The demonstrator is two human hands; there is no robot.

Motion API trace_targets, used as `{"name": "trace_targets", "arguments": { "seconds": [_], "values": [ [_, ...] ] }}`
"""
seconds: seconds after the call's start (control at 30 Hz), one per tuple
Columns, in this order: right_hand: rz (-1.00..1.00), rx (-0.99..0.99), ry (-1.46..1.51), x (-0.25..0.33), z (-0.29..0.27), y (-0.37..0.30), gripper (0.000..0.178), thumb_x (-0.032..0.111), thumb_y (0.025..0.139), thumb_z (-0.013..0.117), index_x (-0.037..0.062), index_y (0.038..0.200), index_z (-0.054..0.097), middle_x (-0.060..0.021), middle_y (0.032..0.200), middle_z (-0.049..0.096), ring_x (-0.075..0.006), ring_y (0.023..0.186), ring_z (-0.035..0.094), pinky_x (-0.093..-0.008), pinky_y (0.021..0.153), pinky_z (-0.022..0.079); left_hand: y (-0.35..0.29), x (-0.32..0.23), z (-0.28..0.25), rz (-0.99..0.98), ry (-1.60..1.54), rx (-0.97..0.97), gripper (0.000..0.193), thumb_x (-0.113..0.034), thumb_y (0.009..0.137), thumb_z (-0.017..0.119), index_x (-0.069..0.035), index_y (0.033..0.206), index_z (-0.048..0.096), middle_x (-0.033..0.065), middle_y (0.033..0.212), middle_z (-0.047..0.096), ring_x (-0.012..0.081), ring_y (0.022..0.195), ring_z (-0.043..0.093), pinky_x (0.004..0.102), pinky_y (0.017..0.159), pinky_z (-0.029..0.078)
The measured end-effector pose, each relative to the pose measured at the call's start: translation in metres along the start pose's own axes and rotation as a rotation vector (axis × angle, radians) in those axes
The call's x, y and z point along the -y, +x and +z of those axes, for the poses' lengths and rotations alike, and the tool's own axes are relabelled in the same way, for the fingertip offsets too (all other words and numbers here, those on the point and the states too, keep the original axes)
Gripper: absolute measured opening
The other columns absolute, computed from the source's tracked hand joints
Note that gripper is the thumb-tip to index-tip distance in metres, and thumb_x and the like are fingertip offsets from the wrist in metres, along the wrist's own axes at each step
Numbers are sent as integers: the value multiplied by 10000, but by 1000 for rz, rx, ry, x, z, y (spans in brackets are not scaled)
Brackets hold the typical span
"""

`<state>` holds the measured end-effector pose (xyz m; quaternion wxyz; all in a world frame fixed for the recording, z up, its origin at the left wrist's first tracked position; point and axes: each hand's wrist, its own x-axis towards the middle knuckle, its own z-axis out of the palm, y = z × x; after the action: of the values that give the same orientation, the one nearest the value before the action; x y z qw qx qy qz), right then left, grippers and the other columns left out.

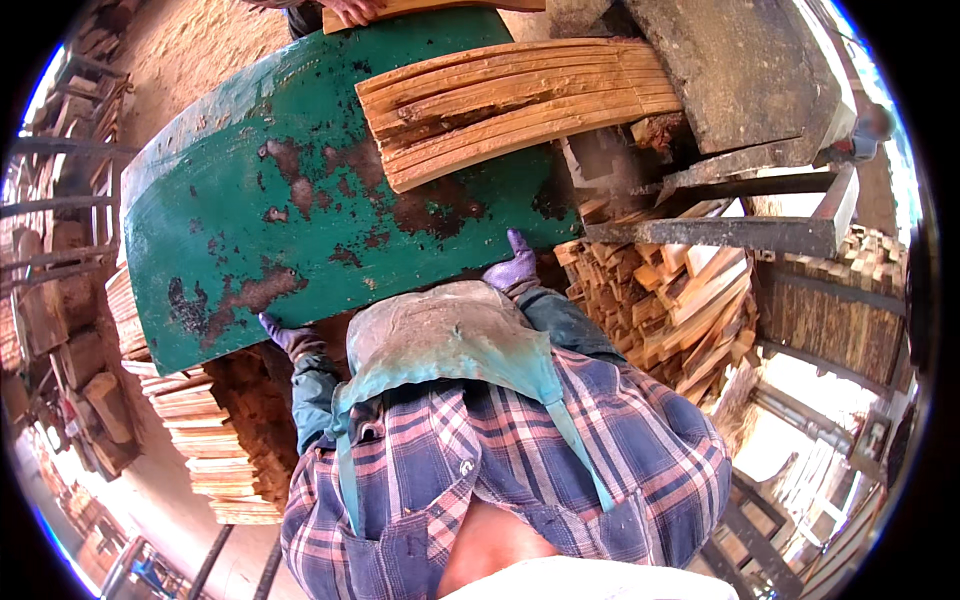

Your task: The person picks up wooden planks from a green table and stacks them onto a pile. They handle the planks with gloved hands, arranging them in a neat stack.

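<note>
My left hand [288,336], in a purple glove, rests at the near edge of the green metal table [235,255], with one finger stretched out along the rim. My right hand [512,268], gloved alike, lies at the same edge further right, its thumb pointing up and apart from the other fingers. Nothing shows in either hand, and some fingers are hidden. Beyond my right hand, a bundle of curved sawn wood strips [520,105] lies across the table's right part. At the far edge, another person's hand [352,10] touches a wooden plank [430,8].
Stacked wood slats [215,440] stand below the table's left end. Cut wood pieces [690,300] are heaped at my right, beside a dark metal frame [720,232]. A broad, worn slab [735,75] adjoins the table at the far right. Sawdust [200,55] covers the far-left floor.
</note>
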<state>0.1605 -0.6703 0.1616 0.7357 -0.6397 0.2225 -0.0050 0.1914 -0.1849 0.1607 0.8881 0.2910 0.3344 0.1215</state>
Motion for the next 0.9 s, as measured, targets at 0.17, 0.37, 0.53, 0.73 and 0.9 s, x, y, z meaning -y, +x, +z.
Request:
{"name": "trace_targets", "arguments": {
  "seconds": [0.17,0.37,0.53,0.73,0.9],
  "values": [
    [297,89,523,39,6,-11,393,97,821,727,22,1194,626,-83,1149,701,-177,1085,632,-353,1045,463,10,-13,-35,50,212,-49,610,-291,982,501,-156,1513,235,75,915,552,231,755,550,392,664,444],
    [59,142,137,17,-40,28,355,25,807,679,14,1159,633,-69,1090,716,-156,1021,646,-352,986,496,9,16,-65,120,783,-112,731,-64,1018,434,-217,1595,12,61,568,532,164,393,553,346,321,496],
    [-81,209,-247,44,-85,46,424,76,784,708,21,1197,632,-101,1188,692,-205,1104,635,-353,1031,483,-33,83,-8,229,755,-274,447,-299,1082,351,-149,1501,303,83,1081,582,202,894,576,314,799,464],
    [-217,214,-609,-9,-137,55,619,223,705,823,28,1258,624,-149,1322,635,-252,1252,582,-349,1110,436,-55,82,11,226,512,-302,442,-308,1083,365,-132,1488,340,80,1150,583,210,952,581,333,872,453],
    [244,201,388,16,-106,57,428,98,818,728,33,1229,629,-115,1287,646,-210,1197,602,-343,1071,463,-62,80,15,206,522,-261,439,-315,1084,376,-118,1477,370,76,1208,584,216,1000,585,348,932,443]
  ]
}}
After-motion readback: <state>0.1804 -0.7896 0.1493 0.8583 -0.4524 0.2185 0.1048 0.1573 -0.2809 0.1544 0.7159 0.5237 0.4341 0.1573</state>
